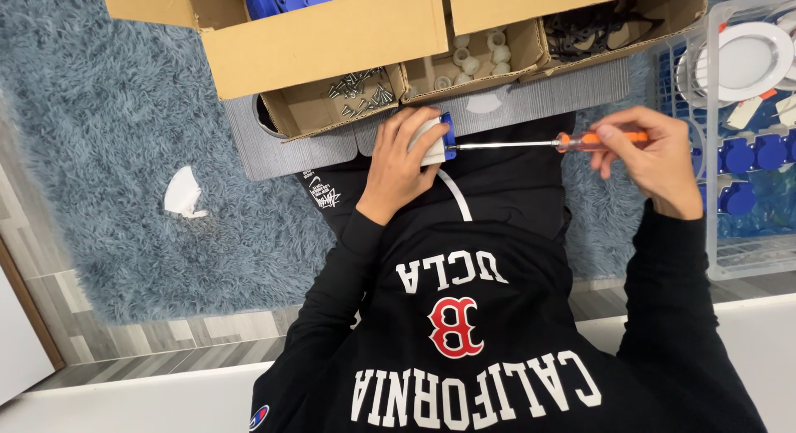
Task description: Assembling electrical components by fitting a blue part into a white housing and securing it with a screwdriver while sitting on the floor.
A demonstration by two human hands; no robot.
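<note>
My left hand [402, 161] grips a small white part with a blue plastic piece [438, 140] on its right side, held above my lap. My right hand [651, 159] holds an orange-handled screwdriver [539, 142] lying level, its metal tip touching the blue piece. Both arms are in black sleeves. Most of the white part is hidden under my left fingers.
Open cardboard boxes [332, 43] sit ahead: one compartment holds screws [358, 89], another white round pieces [477, 58], another dark flat parts [593, 31]. A clear crate [720, 151] at right holds white round fixtures and blue parts. A white scrap [182, 193] lies on the blue-grey shaggy rug.
</note>
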